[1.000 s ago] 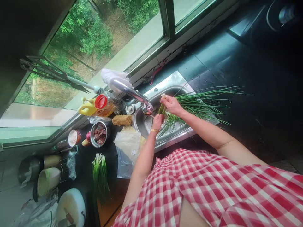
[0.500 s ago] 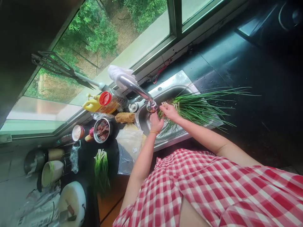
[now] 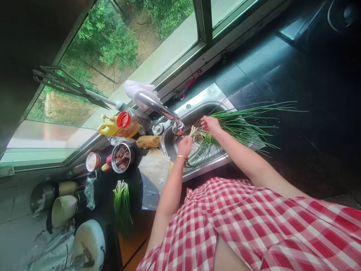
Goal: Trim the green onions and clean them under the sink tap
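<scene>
My left hand (image 3: 184, 146) is closed around a few green onions (image 3: 193, 131) over the left part of the steel sink (image 3: 207, 168). Their white ends stick up past my fingers, and green leaves hang below my wrist. To the right, my right hand (image 3: 211, 124) has its fingers pinched together; what is in them, if anything, is too small to make out. A large bunch of long green onions (image 3: 245, 122) lies across the sink's right side, its leaf tips reaching over the counter. Just behind my left hand stands the chrome faucet (image 3: 178, 128).
Left of the sink lie a brown sponge-like block (image 3: 147, 141), a plastic bag (image 3: 153, 169) and a metal bowl of dark red chunks (image 3: 121, 158). A smaller green onion bunch (image 3: 122, 199) rests nearby, with a round white cutting board (image 3: 94, 237) and cleaver further left.
My right hand has moved away from my left, to the right and slightly up. White onion ends now show in my left hand. The view has shifted slightly.
</scene>
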`<act>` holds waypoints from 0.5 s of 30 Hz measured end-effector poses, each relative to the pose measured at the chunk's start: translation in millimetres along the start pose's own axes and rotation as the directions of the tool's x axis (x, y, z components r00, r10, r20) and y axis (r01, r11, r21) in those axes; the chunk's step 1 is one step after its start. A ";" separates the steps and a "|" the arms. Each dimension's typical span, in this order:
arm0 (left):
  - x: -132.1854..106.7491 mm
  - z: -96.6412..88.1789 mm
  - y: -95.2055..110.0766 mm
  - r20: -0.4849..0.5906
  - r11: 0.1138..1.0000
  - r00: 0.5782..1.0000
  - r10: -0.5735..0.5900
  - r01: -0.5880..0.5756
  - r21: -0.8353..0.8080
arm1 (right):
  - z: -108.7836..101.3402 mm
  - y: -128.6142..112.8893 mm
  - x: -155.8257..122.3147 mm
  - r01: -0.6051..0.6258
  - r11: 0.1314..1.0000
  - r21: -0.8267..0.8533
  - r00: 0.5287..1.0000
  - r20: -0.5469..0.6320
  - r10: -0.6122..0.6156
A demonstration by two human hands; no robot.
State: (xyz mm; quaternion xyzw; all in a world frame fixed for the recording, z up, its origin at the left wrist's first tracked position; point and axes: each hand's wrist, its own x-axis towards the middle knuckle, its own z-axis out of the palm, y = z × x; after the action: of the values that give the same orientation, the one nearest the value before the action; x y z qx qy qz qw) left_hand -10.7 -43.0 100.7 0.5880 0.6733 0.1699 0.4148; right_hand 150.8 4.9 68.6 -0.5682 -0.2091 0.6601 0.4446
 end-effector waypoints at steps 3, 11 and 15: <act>-0.4 -5.4 -3.7 0.232 0.911 0.961 -0.153 0.228 -0.343 | -0.7 4.2 -5.2 -0.062 0.998 0.022 0.991 0.119 0.059; -3.9 6.4 -1.1 0.442 0.660 0.876 -0.195 0.450 -0.602 | 22.6 29.9 -24.4 -0.259 0.935 0.242 0.854 0.510 0.105; -5.6 9.4 -1.5 0.402 0.718 0.894 -0.198 0.412 -0.561 | 30.3 29.8 -20.0 -0.204 0.938 0.279 0.895 0.441 0.064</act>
State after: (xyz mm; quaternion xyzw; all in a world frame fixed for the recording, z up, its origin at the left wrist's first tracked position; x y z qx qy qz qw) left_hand -4.8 -51.0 96.0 0.3120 0.5899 0.2189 0.7118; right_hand 111.3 -20.0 64.7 -0.3448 -0.1515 0.8222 0.4269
